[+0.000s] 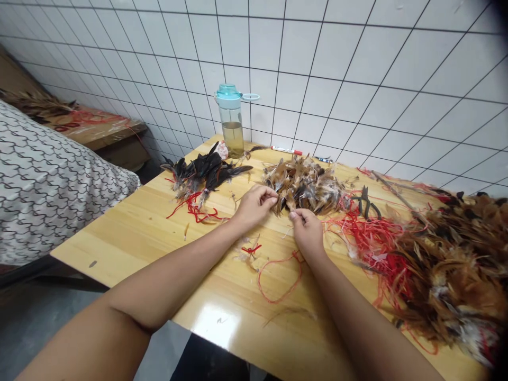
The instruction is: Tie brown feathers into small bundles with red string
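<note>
Head camera looks down across the table (143, 233) towards the wall (301, 53)

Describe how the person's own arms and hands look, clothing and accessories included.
The left arm and right arm are bare, with no sleeve in view. The left hand and right hand are ungloved. No watch or bracelet shows on either wrist.

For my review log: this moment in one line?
left hand: at brown feather pile; right hand: at pile's near edge; black pliers: right of pile
</note>
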Demonstrator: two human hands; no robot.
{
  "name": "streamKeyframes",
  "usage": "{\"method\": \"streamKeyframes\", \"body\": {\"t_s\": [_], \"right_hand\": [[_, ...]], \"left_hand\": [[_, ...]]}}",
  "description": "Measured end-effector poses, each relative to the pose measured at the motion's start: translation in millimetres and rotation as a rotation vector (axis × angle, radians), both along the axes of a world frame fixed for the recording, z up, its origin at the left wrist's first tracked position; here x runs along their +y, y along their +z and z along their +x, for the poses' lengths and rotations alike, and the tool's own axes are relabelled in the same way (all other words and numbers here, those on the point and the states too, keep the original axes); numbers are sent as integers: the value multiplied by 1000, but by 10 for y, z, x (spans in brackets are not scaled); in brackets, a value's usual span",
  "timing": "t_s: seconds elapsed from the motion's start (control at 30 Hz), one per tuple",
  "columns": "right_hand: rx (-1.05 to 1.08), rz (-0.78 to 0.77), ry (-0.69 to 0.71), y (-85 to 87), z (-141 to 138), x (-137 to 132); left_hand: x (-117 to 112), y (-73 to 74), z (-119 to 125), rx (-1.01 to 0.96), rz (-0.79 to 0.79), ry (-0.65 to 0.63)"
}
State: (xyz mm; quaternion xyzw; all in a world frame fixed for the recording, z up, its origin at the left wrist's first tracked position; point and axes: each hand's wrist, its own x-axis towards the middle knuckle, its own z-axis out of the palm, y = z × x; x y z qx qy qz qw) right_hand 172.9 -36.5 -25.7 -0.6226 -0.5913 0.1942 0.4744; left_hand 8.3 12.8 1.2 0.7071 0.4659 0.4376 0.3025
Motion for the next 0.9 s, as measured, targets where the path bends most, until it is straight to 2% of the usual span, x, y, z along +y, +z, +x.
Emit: {"method": "streamKeyframes", "body": {"t_s": [0.13, 0.3, 0.67, 0.8, 0.9], "right_hand": [[151, -44, -46, -12, 21, 25], [127, -15, -50, -30, 0, 29], [92, 54, -50, -84, 32, 101], [108, 71, -50, -75, 34, 87], [111, 68, -55, -71, 24, 82]], "left_hand": [[124, -61, -74, 138, 114, 80], [241, -129, -54, 269, 173, 92], [405, -38, 96, 443, 93, 47], [378, 18, 76, 327, 19, 78], [233, 120, 33, 7, -187, 57]]}}
